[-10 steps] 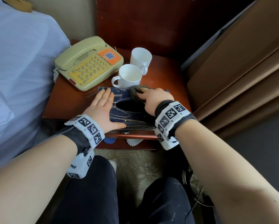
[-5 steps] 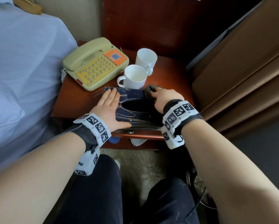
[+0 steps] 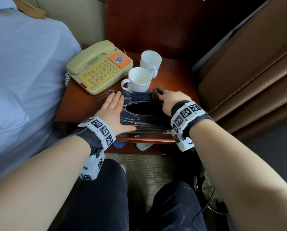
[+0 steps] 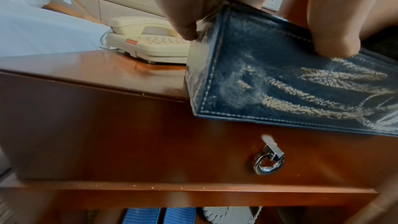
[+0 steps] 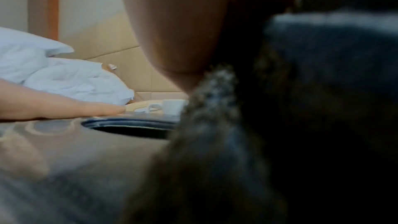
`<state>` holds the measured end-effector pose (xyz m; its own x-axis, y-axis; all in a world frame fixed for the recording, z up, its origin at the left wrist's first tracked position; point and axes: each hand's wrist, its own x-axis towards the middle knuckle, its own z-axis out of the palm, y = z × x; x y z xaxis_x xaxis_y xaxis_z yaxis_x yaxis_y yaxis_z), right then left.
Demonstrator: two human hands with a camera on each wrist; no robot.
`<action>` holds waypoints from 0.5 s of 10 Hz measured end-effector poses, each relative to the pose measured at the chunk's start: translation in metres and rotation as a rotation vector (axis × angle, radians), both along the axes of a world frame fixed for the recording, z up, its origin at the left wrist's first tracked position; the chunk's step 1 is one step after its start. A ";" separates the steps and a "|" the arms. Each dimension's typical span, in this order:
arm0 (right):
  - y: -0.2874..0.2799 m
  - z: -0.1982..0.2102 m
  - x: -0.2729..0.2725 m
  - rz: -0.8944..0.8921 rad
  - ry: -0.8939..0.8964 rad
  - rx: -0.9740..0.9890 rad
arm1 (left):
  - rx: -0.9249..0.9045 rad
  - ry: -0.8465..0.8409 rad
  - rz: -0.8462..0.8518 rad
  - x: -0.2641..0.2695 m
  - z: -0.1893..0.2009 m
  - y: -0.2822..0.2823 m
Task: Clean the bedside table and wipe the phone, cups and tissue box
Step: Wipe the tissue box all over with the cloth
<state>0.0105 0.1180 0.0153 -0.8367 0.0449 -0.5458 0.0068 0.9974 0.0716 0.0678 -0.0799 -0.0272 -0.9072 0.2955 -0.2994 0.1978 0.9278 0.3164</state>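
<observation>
Dark cloth (image 3: 156, 94) hides right hand (image 3: 173, 102) fingertips | tissue box (image 3: 139, 120) right end covered

The tissue box (image 3: 139, 120) is sitting at the bedside table's (image 3: 82, 104) front edge, apparently overhanging it. Behind it two cups (image 3: 137, 80) are standing, the phone (image 3: 99, 67) lying at the back-left corner.
</observation>
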 end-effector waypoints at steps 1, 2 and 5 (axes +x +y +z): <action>0.016 0.001 0.005 0.076 0.110 -0.088 | -0.005 -0.001 -0.001 0.000 0.001 0.000; 0.048 0.007 0.020 0.074 0.248 -0.098 | -0.011 0.007 -0.003 -0.001 -0.001 -0.001; 0.073 -0.006 0.108 0.314 0.210 -0.353 | -0.026 0.013 0.004 0.001 0.000 0.002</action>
<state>0.1186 0.1909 0.0089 -0.8736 -0.3826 -0.3008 -0.3189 0.9169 -0.2402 0.0688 -0.0774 -0.0272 -0.9123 0.2844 -0.2947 0.1983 0.9363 0.2899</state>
